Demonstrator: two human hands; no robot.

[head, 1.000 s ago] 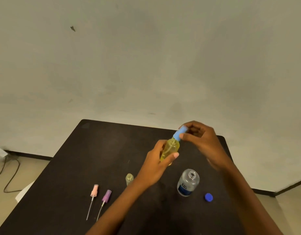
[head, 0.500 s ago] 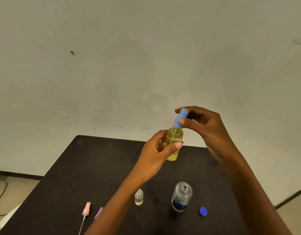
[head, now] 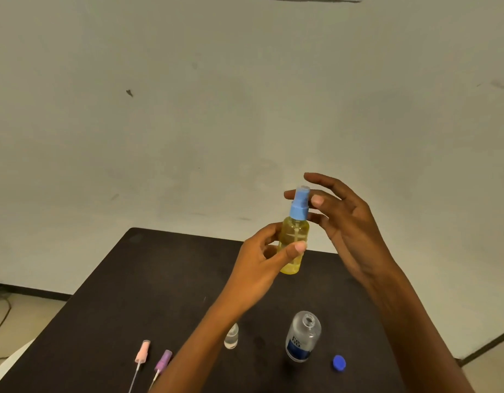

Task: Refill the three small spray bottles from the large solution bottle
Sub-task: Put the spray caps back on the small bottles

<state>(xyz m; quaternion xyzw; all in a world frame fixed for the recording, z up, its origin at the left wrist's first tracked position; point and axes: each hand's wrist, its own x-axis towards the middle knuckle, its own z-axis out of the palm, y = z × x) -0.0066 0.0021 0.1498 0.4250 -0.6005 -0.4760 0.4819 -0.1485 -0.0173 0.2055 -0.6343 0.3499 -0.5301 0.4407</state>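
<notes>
A small yellow spray bottle [head: 294,236] with a blue spray head is held upright above the black table [head: 160,279] by my left hand [head: 262,262], thumb in front and fingers behind. My right hand [head: 344,222] hovers just right of the blue head with fingers spread and loosely straight; whether a fingertip touches the head I cannot tell. The large clear solution bottle [head: 303,337] with a blue label stands uncapped near the front. Its blue cap [head: 339,362] lies to its right. A small clear bottle [head: 231,338] without a head stands beside my left forearm.
A pink spray head [head: 142,353] and a purple spray head [head: 162,361], each with a dip tube, lie at the table's front left. A pale wall rises behind the table. Floor and a cable show at the left.
My right hand has let go of the blue spray head and opened its fingers. The yellow bottle stays upright in my left hand, and the camera has tilted up a little.
</notes>
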